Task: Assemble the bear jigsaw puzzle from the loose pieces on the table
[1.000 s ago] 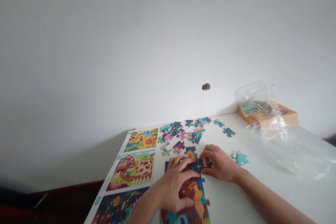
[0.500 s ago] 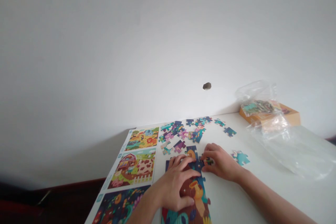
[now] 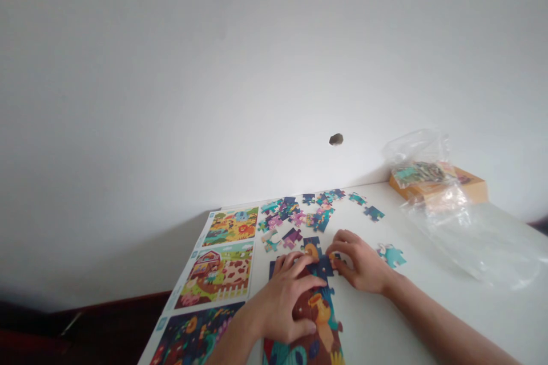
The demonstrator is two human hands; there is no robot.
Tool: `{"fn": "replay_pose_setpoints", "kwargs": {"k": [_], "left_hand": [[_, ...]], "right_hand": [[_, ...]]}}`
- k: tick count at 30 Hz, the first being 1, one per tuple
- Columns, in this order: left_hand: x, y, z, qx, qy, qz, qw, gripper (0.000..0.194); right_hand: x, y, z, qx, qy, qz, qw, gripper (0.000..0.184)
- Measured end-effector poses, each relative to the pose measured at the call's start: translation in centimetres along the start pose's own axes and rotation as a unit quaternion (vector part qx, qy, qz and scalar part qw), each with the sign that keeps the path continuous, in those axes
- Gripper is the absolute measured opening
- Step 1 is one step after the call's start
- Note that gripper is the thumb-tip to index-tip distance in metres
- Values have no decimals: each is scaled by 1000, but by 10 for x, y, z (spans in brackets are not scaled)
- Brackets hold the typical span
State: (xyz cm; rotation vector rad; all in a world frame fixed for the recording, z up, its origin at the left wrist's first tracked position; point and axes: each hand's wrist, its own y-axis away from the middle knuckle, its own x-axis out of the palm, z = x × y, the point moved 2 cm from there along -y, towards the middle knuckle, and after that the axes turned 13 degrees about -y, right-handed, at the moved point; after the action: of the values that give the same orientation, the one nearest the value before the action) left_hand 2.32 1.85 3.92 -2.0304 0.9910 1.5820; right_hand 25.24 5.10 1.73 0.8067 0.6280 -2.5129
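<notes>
My left hand (image 3: 291, 296) lies with fingers spread across a partly joined jigsaw puzzle (image 3: 322, 311), which shows a dark underwater scene with an orange jar. At the puzzle's upper right edge, my right hand (image 3: 359, 262) pinches a small dark puzzle piece (image 3: 337, 261), mostly covered by the fingers. That piece touches or nearly touches the joined part; I cannot tell whether it is locked in. Just above the fingers of my left hand, a piece with an orange shape (image 3: 311, 247) stands at the puzzle's top edge. Part of the puzzle is hidden under my left hand.
Loose puzzle pieces (image 3: 291, 238) lie scattered toward the wall. A teal piece (image 3: 391, 255) is right of my right hand. A picture sheet (image 3: 257, 262) lies at left. Clear plastic bags (image 3: 483, 251) and an orange box (image 3: 475, 185) occupy the right side.
My right hand has turned slightly and its fingers have closed in on the puzzle's right edge with the piece. The left hand stays in place.
</notes>
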Motion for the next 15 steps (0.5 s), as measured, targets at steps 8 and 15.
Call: {"fn": "replay_pose_setpoints", "kwargs": {"k": [8,15], "left_hand": [[-4,-1,-3,-10,-3,12,1000,79],[-4,-1,-3,-7,-1,6,1000,72]], "right_hand": [[-1,-1,2,-3,-16,-40,999,15],[6,-1,15,-34,0,5,999,20]]}}
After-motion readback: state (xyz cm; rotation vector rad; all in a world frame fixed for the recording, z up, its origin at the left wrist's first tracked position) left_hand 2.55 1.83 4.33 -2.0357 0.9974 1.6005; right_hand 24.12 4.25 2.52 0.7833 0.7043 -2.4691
